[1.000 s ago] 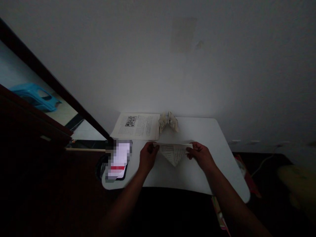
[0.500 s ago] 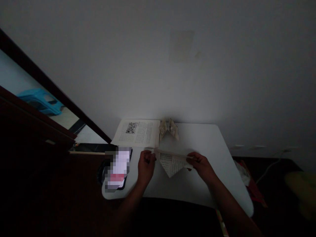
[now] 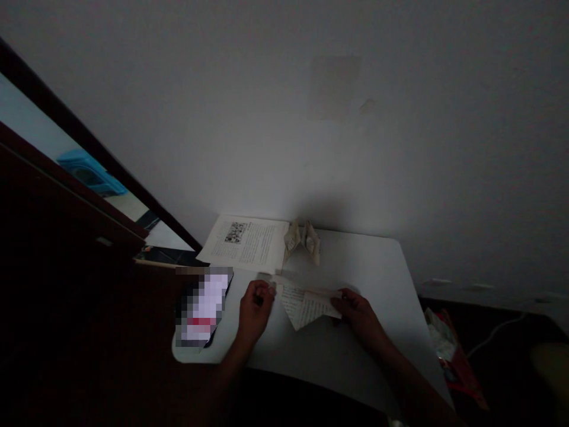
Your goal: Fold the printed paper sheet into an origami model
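Note:
Between my two hands a sheet of printed paper (image 3: 302, 305) is folded, with a pointed lower corner and a narrow strip along its upper edge. My left hand (image 3: 255, 314) has its fingers curled in a pinch at the paper's left end. At the other end, my right hand (image 3: 359, 315) grips the paper between thumb and fingers. Behind it on the white table (image 3: 373, 261) stands a folded paper shape (image 3: 303, 242) with raised points, made of similar printed paper. Printed pages (image 3: 249, 243) with a small picture lie flat to its left.
A phone (image 3: 207, 308) with a lit, blurred screen lies at the table's left edge. The wall (image 3: 267, 118) rises directly behind the table. Past a dark frame at left is a blue plastic object (image 3: 91, 172). A red item (image 3: 471, 379) sits low on the right.
The view has tilted and shifted slightly. Both hands and the folded paper appear a little lower and further left. The hands keep their places at the paper's two ends.

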